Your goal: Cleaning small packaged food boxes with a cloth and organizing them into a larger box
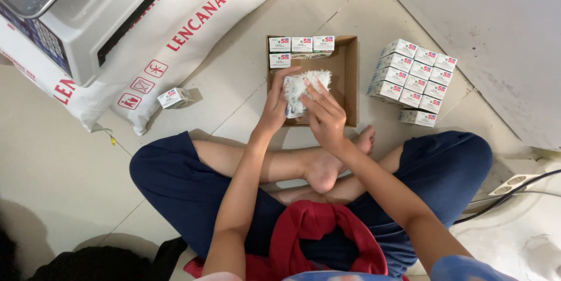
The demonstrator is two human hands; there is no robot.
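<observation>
I sit cross-legged on a tiled floor. My left hand (274, 105) grips a small white box (290, 95) from its left side. My right hand (324, 114) presses a wad of white fluffy material (310, 82) against that box. Both hands hover over the near part of an open brown cardboard carton (349, 76). Several small white boxes (301, 47) with blue and red marks stand in rows along the carton's far wall.
A stack of several matching small boxes (414, 79) sits on the floor right of the carton. One loose box (174, 98) lies beside a large white sack (193, 29) with red print. A scale (64, 18) rests on the sack. A power strip (514, 183) and cable lie at right.
</observation>
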